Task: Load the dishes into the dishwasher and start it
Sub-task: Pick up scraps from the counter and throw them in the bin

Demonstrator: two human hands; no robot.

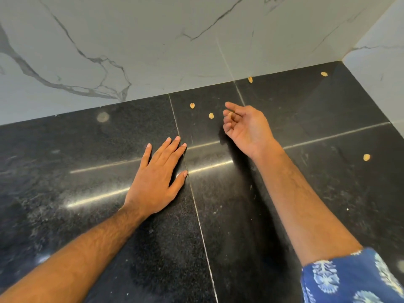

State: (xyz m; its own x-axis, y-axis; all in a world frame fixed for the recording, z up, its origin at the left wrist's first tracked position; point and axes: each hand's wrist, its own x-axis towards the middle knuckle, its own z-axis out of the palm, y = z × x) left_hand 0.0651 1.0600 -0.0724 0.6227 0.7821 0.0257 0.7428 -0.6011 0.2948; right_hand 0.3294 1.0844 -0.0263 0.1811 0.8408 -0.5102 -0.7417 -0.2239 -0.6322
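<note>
Nearest you, a blue patterned sleeve [358, 278] covers your right upper forearm. Your left hand [156, 182] lies flat on the black stone desk [240, 237], fingers straight and spread, grip apart and holding nothing. Beyond and to its right, your right hand [244, 125] is turned palm up, its fingers curled round a small tan shell piece [230, 114]. Just left of that grip lie 2 more shell pieces [211, 115]; 1 sits well to its right, and 2 lie farther back by the white marble wall [153, 51]. No dishes or dishwasher show in view.
</note>
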